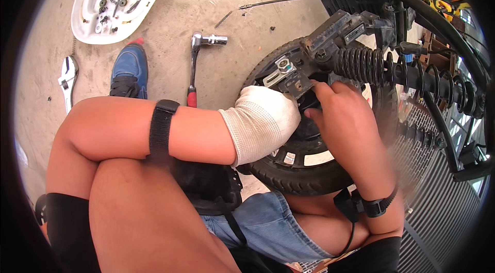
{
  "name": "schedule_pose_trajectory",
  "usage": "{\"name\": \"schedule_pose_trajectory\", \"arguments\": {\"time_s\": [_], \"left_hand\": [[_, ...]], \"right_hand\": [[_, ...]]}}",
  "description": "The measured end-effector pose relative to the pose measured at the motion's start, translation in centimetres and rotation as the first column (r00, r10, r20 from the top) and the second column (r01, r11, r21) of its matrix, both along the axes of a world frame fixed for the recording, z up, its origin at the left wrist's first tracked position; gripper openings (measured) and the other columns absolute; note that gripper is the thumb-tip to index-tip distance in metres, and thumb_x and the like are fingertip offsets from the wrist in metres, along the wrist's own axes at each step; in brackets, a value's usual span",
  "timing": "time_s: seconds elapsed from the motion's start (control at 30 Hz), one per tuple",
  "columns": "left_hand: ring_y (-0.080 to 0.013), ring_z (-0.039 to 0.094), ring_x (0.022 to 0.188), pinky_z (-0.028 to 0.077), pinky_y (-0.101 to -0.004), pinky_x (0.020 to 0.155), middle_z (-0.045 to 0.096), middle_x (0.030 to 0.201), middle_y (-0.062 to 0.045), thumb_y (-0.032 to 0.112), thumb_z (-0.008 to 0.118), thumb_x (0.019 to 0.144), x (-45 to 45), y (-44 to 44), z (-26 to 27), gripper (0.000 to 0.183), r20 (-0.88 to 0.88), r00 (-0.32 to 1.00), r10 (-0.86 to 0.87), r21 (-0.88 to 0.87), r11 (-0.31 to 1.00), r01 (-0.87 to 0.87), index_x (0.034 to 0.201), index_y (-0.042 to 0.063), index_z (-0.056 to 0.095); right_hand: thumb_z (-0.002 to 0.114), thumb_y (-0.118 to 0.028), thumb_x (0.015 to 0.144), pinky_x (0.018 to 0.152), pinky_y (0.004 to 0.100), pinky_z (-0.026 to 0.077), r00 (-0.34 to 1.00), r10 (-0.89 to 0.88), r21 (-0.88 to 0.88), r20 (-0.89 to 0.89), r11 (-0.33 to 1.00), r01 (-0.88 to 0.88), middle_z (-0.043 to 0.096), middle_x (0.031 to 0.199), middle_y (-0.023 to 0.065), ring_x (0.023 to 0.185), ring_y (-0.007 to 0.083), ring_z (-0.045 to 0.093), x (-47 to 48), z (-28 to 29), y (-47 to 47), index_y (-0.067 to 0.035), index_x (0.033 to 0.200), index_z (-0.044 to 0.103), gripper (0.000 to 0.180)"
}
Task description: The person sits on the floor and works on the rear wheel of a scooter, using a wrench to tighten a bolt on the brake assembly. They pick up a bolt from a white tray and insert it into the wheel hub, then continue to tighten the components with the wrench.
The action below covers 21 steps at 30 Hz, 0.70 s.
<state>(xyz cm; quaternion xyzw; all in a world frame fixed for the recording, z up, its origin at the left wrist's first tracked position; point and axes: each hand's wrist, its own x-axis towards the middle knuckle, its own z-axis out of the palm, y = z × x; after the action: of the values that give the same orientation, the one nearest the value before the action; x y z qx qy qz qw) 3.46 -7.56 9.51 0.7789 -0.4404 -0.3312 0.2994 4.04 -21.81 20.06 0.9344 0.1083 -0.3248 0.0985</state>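
Note:
At the wheel of a motorbike or scooter, my left hand (267, 118), in a cream knitted work glove, reaches in beside the hub; its fingers are hidden behind the glove and a metal bracket (298, 84). My bare right hand (342, 108) is on the other side of that bracket, with fingertips at its edge and the thumb bent towards the hub. Whether either hand grips a part cannot be made out. A slotted axle adjuster plate with a nut (284, 65) sits just above the bracket. The tyre (305, 182) curves round below both hands. A black coil-spring shock absorber (367, 68) runs off to the right.
A ratchet with a socket (193, 68) lies on the concrete floor, an adjustable wrench (67, 83) farther left. A white plastic panel (89, 37) holds small hardware at the upper left. A black cable (278, 1) extends over the floor. Below right is a metal grate (441, 219).

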Motion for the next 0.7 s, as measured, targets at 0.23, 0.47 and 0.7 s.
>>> {"name": "schedule_pose_trajectory", "arguments": {"time_s": [0.23,0.47,0.7], "left_hand": [[-0.0297,0.075,0.075,0.056,-0.0444,0.054,0.072,0.080,-0.009,0.012,0.068,0.079,-0.1,0.2,-0.1,0.017,0.108,0.994,-0.028,0.021,0.999,0.026,0.092,0.002,0.071],[-0.0289,0.075,0.071,0.056,-0.0441,0.054,0.071,0.076,-0.012,0.012,0.068,0.078,0.1,0.3,-0.5,0.026,0.115,0.986,-0.122,0.045,0.992,0.118,0.098,-0.004,0.066],[-0.0295,0.076,0.073,0.056,-0.0437,0.056,0.072,0.077,-0.014,0.012,0.069,0.079,0.1,0.7,-1.1,0.029,0.129,0.981,-0.143,0.028,0.990,0.141,0.101,-0.006,0.065]], "right_hand": [[0.075,-0.010,0.083,0.081,0.0442,0.054,0.999,0.011,0.022,-0.036,1.000,-0.010,0.065,0.088,0.0193,0.093,0.0379,0.064,0.2,0.1,0.1,-0.001,0.102,0.063,0.024],[0.074,-0.007,0.082,0.080,0.0442,0.055,0.999,0.036,0.063,-0.039,0.997,-0.034,0.066,0.086,0.0194,0.092,0.0373,0.064,0.2,0.0,-0.1,-0.001,0.095,0.063,0.018],[0.073,-0.009,0.083,0.077,0.0440,0.056,0.998,0.056,0.062,-0.043,0.997,-0.053,0.067,0.085,0.0168,0.090,0.0358,0.065,0.2,0.1,0.1,-0.006,0.101,0.069,0.019]]}}
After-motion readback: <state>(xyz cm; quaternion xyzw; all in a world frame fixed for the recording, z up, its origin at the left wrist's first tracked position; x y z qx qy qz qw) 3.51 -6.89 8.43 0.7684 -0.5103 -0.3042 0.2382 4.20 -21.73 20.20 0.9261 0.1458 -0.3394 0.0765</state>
